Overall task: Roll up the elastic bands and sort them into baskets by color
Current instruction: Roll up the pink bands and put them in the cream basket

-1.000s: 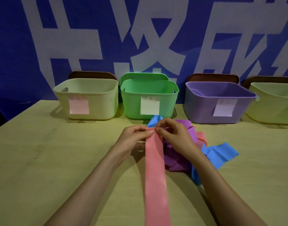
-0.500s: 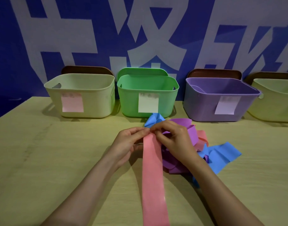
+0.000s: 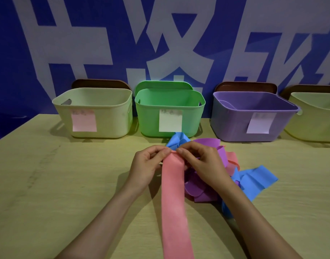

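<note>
A long pink elastic band (image 3: pixel 174 202) lies flat on the wooden table (image 3: pixel 48 193), running from the near edge to the middle. My left hand (image 3: pixel 147 165) and my right hand (image 3: pixel 203 163) both pinch its far end, where the band curls over. Just right of my hands lies a heap of loose bands: purple (image 3: pixel 197 191), blue (image 3: pixel 253 180) and another pink one (image 3: pixel 232 159). Along the back stand a cream basket (image 3: pixel 108 113) with a pink note, a green basket (image 3: pixel 151 116), a purple basket (image 3: pixel 231 124) and a yellow basket (image 3: pixel 313 124).
A blue wall with large white characters rises right behind the baskets. Brown lids and a green lid lean between baskets and wall. The table's left half shows bare wood.
The far end of the pink band has begun to curl over between my fingertips. My hands stay in the same place, and the view has shifted slightly.
</note>
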`<control>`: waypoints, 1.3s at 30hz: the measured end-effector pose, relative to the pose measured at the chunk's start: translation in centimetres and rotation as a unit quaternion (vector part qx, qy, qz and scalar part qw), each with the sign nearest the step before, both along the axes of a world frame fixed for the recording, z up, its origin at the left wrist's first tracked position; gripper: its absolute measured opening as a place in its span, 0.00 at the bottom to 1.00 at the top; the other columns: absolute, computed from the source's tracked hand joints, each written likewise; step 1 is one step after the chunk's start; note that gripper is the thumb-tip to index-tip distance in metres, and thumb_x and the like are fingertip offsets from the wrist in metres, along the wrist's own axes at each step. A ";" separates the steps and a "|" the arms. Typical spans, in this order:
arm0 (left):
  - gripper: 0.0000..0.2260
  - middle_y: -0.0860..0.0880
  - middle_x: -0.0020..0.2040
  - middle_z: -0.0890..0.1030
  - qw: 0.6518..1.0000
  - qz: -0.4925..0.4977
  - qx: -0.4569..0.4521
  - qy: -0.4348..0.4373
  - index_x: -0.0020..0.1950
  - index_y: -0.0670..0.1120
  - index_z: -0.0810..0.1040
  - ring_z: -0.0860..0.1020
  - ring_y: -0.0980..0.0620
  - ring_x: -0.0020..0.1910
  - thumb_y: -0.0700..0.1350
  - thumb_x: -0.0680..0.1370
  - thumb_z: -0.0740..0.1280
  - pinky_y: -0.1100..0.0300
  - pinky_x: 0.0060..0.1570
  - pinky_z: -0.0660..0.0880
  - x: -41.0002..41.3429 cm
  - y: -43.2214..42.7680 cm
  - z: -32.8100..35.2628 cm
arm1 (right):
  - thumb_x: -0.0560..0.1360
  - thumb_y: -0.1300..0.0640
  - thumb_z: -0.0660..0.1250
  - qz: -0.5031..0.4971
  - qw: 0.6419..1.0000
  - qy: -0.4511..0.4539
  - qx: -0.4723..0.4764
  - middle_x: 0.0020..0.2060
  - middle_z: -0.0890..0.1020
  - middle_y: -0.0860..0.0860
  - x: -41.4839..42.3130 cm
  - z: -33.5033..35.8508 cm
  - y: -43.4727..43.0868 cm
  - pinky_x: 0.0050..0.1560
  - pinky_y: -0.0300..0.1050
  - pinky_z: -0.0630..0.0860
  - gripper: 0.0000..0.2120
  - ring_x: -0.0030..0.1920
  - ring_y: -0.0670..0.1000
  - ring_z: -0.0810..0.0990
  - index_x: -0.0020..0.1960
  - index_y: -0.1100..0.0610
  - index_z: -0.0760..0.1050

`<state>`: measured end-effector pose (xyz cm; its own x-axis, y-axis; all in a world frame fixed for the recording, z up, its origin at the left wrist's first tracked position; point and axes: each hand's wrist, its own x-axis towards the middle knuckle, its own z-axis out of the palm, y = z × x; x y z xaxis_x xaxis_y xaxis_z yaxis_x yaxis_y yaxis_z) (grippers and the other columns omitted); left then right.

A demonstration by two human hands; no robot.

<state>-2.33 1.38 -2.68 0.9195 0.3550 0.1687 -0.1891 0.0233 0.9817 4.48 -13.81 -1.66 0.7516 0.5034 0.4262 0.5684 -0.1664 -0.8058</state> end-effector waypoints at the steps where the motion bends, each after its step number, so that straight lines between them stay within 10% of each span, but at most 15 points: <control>1: 0.05 0.50 0.40 0.84 1.000 0.001 0.005 -0.004 0.46 0.42 0.83 0.81 0.58 0.40 0.40 0.76 0.67 0.65 0.37 0.77 0.0 0.0 0.0 | 0.76 0.56 0.67 -0.003 1.000 0.010 0.006 0.36 0.83 0.49 0.0 0.0 0.0 0.40 0.42 0.78 0.04 0.33 0.50 0.81 0.45 0.51 0.81; 15: 0.09 0.49 0.45 0.85 1.000 -0.025 -0.017 0.008 0.50 0.42 0.81 0.82 0.55 0.44 0.31 0.72 0.69 0.64 0.44 0.77 -0.1 0.4 0.0 | 0.71 0.66 0.71 0.025 0.990 0.129 0.060 0.42 0.85 0.52 0.1 0.2 -0.4 0.54 0.46 0.79 0.04 0.46 0.50 0.82 0.45 0.59 0.82; 30: 0.07 0.51 0.40 0.83 0.999 0.012 -0.027 -0.033 0.44 0.43 0.80 0.82 0.55 0.44 0.35 0.69 0.73 0.65 0.43 0.77 0.2 0.1 -0.3 | 0.73 0.53 0.70 0.033 0.990 0.126 0.044 0.42 0.84 0.50 0.0 -0.2 -0.2 0.48 0.50 0.79 0.05 0.40 0.49 0.81 0.48 0.50 0.82; 39: 0.12 0.47 0.46 0.82 0.996 -0.036 -0.078 0.014 0.53 0.39 0.77 0.82 0.52 0.43 0.33 0.71 0.71 0.63 0.40 0.79 0.0 -0.3 -0.1 | 0.72 0.64 0.71 0.032 0.991 0.118 0.058 0.42 0.84 0.52 0.2 -0.3 -0.2 0.51 0.49 0.79 0.06 0.44 0.51 0.82 0.47 0.56 0.82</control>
